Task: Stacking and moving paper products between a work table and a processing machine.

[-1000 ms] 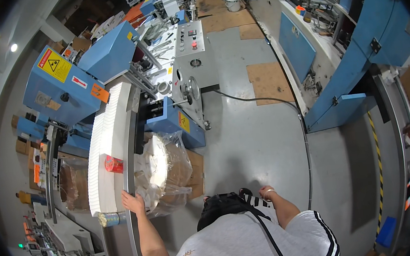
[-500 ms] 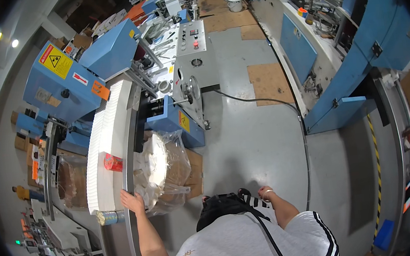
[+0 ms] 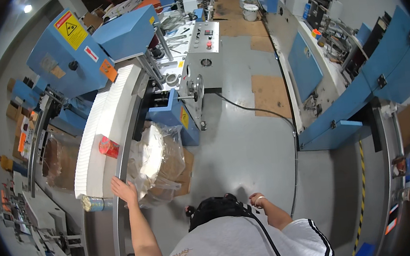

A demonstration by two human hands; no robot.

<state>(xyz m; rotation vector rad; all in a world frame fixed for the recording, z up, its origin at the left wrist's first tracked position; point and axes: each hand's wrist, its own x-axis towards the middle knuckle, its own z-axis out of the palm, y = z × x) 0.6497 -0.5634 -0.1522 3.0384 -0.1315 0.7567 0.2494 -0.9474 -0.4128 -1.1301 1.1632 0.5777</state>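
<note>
One left hand (image 3: pixel 124 190): laid over the metal rail (image 3: pixel 119 235), fingers extended and a little apart, gripping nothing visible.
One right hand (image 3: pixel 258 200): low beside the body, loosely curled, pale band at the wrist; whether anything is inside cannot be told.
One stack (image 3: pixel 86 161), white, long, close-ranked: on the bed (image 3: pixel 100 232), left of the rail, its far end near the blue cover (image 3: pixel 54 53).
One red roll (image 3: pixel 109 147): between stack and rail, farther off than the left hand.
One patterned roll (image 3: pixel 94 203): lying across the bed at the stack's near end, left of the left hand.
One clear bag (image 3: pixel 175 148), white material (image 3: pixel 152 155) within: right of the rail, lower down.
One control panel (image 3: pixel 205 41): on the machine ahead, well apart from both hands.

Change: the whole view swings slightly; the left hand remains on the rail, and stack and rolls keep their places along it. Meaning, as judged: a pause or a steadying touch, with no handling of the stack under way.
</note>
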